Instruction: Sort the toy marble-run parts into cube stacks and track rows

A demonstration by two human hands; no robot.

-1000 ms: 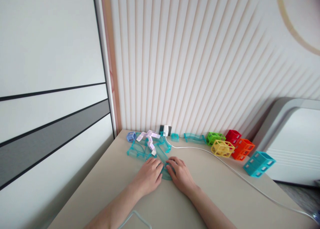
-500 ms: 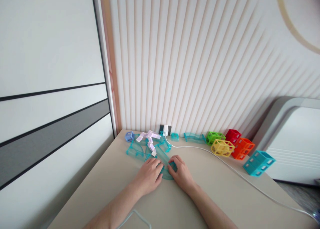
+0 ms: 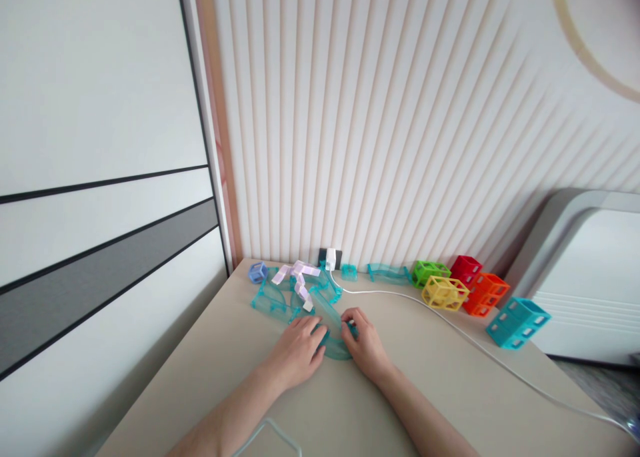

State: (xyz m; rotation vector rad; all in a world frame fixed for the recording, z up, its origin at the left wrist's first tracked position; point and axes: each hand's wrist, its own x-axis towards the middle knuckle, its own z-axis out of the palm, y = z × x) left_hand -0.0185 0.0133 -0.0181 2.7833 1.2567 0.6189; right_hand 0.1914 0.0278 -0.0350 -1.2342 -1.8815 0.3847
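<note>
On the table in front of me, a curved translucent teal track piece lies between my hands. My left hand has its fingers bent around the left end of it. At the right end my right hand grips with thumb and fingers, which partly cover the teal plastic. A straight teal track piece runs from the pile towards the gap between my hands. Beyond my left hand lie more teal track pieces, with a jointed lilac-and-white piece on top. The ends under my fingers are hidden.
Left of the pile is a blue cube frame. At the back are a wavy teal track and a white plug, its cable crossing right. Green, yellow, red, orange and teal blocks stand right.
My right hand has shifted slightly right, uncovering a little more of the curved track piece. My left hand stays about where it was.
</note>
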